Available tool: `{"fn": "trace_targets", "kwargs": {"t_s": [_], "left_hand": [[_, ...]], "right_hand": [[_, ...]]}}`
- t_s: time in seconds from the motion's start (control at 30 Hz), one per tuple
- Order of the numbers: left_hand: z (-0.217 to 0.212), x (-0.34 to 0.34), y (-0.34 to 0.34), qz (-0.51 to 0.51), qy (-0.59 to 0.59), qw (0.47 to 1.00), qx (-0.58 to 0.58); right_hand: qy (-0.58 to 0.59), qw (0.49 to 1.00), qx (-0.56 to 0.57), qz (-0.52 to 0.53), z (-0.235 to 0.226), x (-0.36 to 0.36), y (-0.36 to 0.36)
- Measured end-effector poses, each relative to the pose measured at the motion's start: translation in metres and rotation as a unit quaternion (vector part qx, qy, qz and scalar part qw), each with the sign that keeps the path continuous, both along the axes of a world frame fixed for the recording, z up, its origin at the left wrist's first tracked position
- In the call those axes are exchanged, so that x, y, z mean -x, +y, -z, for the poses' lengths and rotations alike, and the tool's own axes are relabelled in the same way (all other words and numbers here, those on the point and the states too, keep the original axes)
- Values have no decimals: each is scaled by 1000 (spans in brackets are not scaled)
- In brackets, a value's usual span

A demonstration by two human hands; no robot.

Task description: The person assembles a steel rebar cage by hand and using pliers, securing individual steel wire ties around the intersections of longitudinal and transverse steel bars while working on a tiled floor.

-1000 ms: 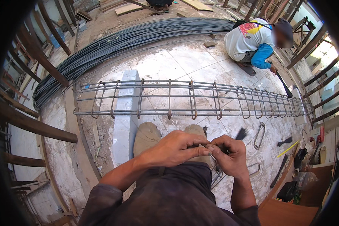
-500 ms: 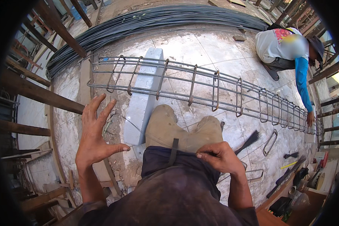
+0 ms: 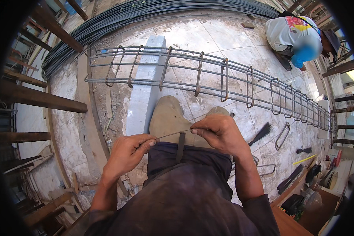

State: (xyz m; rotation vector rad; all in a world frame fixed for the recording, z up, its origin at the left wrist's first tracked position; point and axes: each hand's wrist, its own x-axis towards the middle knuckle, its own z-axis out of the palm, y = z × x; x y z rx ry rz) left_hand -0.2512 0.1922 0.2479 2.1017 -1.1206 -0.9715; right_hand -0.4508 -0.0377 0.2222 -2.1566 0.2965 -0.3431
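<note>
A thin piece of tie wire [image 3: 171, 134] stretches between my hands, just above my knees. My left hand [image 3: 130, 152] pinches its left end between thumb and fingers. The other end is gripped by the thumb and fingertips of my right hand [image 3: 220, 133]. Beyond my knees lies a long rebar cage [image 3: 200, 74] with square stirrups, running from the left away to the far right. Its near left part rests on a pale blue-white block [image 3: 139, 104].
A co-worker [image 3: 293, 37] squats at the far right. A thick bundle of steel bars [image 3: 145, 17] curves along the back. Right of me lie a bunch of dark wires [image 3: 260, 133], a loose stirrup [image 3: 282, 136] and a crate [image 3: 322, 208]. Wooden posts [image 3: 47, 98] stand at left.
My left hand came down and right, closing from spread fingers onto the wire. My right hand rose slightly. The co-worker drew an arm back from the cage's far end.
</note>
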Motion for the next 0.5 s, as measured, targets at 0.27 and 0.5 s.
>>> {"fn": "trace_targets", "kwargs": {"t_s": [0.27,0.5], "left_hand": [[38,14,-40,-117,83,975,171],[52,23,-45,-161,147,962,166]], "right_hand": [[-81,974,-149,154,14,-27,20],[-112,937,-267,198,49,-31,35]]}}
